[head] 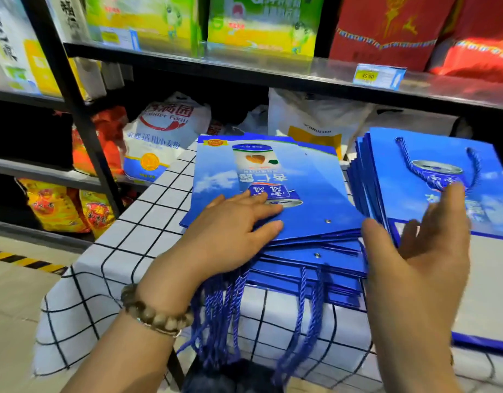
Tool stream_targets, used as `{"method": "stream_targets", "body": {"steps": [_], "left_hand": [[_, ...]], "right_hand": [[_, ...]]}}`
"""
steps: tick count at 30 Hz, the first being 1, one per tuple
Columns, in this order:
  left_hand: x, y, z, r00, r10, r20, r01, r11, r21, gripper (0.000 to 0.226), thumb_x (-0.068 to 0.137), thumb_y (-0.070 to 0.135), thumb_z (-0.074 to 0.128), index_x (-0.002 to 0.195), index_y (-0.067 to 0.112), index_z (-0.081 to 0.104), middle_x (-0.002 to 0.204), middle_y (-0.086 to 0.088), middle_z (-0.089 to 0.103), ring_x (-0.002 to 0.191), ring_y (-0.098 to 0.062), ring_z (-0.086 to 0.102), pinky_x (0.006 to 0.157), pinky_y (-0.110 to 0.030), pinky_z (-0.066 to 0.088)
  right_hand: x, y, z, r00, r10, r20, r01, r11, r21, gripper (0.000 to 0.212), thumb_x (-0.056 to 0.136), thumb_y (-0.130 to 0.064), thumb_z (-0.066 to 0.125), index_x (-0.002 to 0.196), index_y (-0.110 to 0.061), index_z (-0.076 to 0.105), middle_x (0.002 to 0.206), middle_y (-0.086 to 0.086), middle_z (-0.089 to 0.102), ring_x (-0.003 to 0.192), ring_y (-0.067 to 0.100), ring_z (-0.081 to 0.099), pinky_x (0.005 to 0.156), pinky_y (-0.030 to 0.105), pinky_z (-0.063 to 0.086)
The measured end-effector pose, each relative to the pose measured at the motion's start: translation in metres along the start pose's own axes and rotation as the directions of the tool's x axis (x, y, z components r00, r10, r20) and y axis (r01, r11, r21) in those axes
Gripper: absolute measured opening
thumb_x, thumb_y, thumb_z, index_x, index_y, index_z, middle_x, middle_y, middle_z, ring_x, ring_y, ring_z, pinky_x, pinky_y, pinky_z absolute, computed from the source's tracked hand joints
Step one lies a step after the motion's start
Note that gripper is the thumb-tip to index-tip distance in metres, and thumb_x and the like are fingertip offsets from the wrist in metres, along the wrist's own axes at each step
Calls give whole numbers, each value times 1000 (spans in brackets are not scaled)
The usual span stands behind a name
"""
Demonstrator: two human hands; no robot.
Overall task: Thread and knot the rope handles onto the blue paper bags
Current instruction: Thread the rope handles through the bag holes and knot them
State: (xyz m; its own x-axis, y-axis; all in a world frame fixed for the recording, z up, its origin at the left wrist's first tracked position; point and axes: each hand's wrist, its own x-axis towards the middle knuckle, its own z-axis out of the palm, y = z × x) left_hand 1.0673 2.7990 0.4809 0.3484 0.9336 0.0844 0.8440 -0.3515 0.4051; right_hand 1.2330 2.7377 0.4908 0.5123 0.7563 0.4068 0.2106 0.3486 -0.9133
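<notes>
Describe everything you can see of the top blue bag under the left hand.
The top blue bag lies flat and folded on a stack of like bags on the checked tablecloth. It looks like glossy paper, printed with sky, clouds and a can, the print upside down from this view. One metal eyelet shows near its near edge, with no rope through it. The left hand rests straight fingers on its near left part.

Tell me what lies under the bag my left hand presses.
More flat blue bags, stacked, their rope handles hanging over the checked tablecloth. The top bag hides most of them.
</notes>
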Motion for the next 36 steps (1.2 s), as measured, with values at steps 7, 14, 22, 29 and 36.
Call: {"method": "stream_targets", "body": {"steps": [7, 14, 22, 29, 36], "left_hand": [[-27, 9, -32, 978, -28, -207, 61, 986, 153, 52, 78, 65, 40, 119, 37, 54, 121, 12, 57, 113, -13, 52, 92, -32, 40], [-54, 5, -35, 972, -80, -222, 189, 830, 525, 49, 89, 27, 48, 133, 39, 31, 120, 10, 47, 115, -17, 47, 80, -28, 37], [-52, 26, -33, 865, -390, -314, 111, 760, -640, 20, 85, 8, 54, 89, 24, 64, 55, 11, 59, 48, -10, 58, 52, -23, 48], [-51, 47, -40, 942, -335, 33, -48, -231, -972, 35, 66, 11, 55, 99, 6, 66, 101, -11, 72, 83, -19, 71, 65, -33, 58], [-36, 44, -52, 967, -255, 1, -55, -214, -975, 40, 68, 15, 52, 104, 4, 64, 103, -12, 70, 94, -18, 69, 80, -33, 55]], "right_hand": [[15, 20, 19, 611, 14, 791, 658, 546, -518, 47, 86, -48, 52, 131, -36, 46, 147, -5, 36, 136, 16, 32, 109, 35, 25], [4, 24, 31, 661, -9, 750, 659, 486, -574, 40, 73, -50, 56, 104, -29, 69, 112, 3, 68, 100, 26, 65, 74, 41, 51], [-4, 19, 36, 707, -118, 697, 662, 457, -594, 43, 64, -53, 56, 96, -30, 71, 92, -2, 73, 76, 24, 67, 55, 35, 51], [3, 5, 19, 602, 43, 797, 279, 924, -261, 44, 88, -48, 29, 108, -29, 63, 106, -13, 65, 107, 7, 53, 94, 33, 39], [-4, -15, 16, 606, -34, 794, 106, 994, -39, 23, 77, -33, 64, 69, -12, 66, 77, 2, 63, 69, 5, 58, 65, 21, 46]]}}
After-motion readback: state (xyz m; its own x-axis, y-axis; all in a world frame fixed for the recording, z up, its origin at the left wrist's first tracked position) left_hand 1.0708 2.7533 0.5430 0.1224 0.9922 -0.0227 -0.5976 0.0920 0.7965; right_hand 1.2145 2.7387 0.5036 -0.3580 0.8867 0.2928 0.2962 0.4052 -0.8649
